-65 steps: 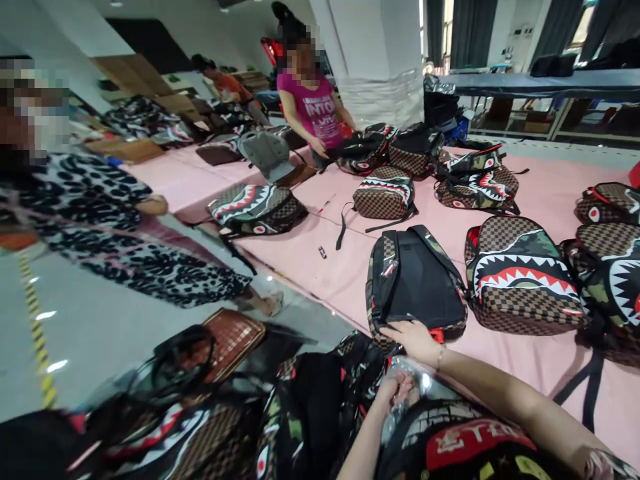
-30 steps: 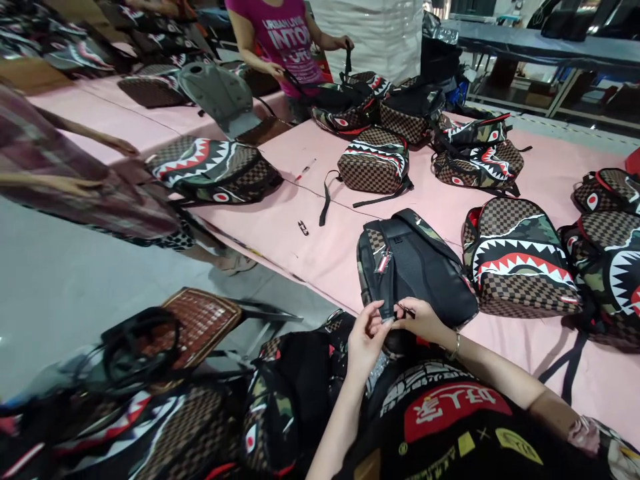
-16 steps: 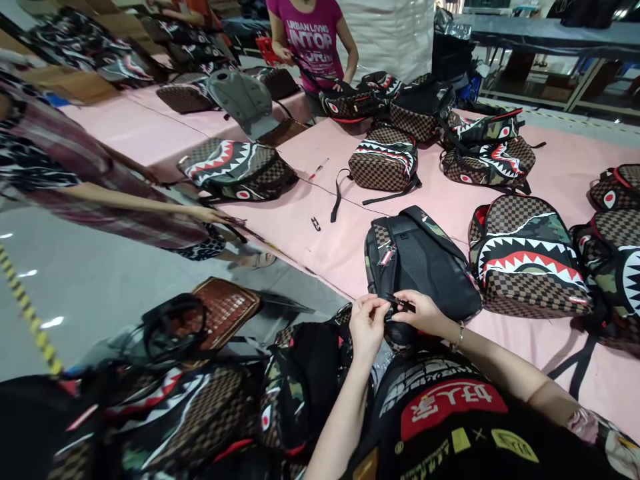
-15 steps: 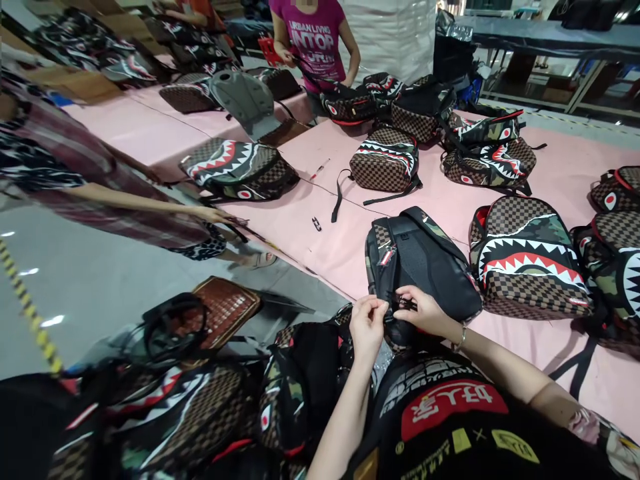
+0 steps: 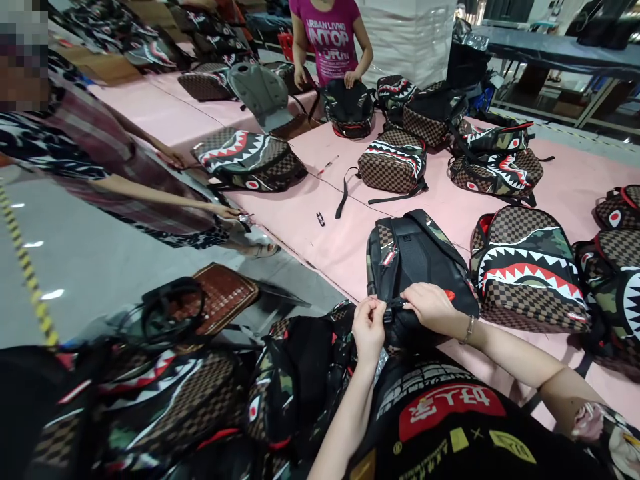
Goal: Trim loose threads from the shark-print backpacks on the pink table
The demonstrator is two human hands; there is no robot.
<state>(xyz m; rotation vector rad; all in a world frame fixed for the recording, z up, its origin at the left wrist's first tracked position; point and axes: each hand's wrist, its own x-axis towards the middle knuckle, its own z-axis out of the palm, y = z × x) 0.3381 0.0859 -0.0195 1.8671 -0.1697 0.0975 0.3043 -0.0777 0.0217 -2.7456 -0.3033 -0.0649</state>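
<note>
A black backpack lies with its padded back and straps up on the pink table, right before me. My left hand is closed in a pinch at the edge of a black strap, beside a small buckle. Close to its fingertips, my right hand is closed around a slim dark tool, which looks like thread snips; its tip points at the strap. A red-orange piece, perhaps the tool's handle, shows behind the knuckles. The palm hides most of the tool.
Shark-mouth checkered backpacks stand to the right and farther back. More backpacks are heaped at lower left. A small black item and a pen lie on the table. Two people stand at its left and far sides.
My right hand has turned over, palm down, and the dark tip now reaches the strap by my left fingers. The far person has set a backpack upright. The view has shifted slightly.
</note>
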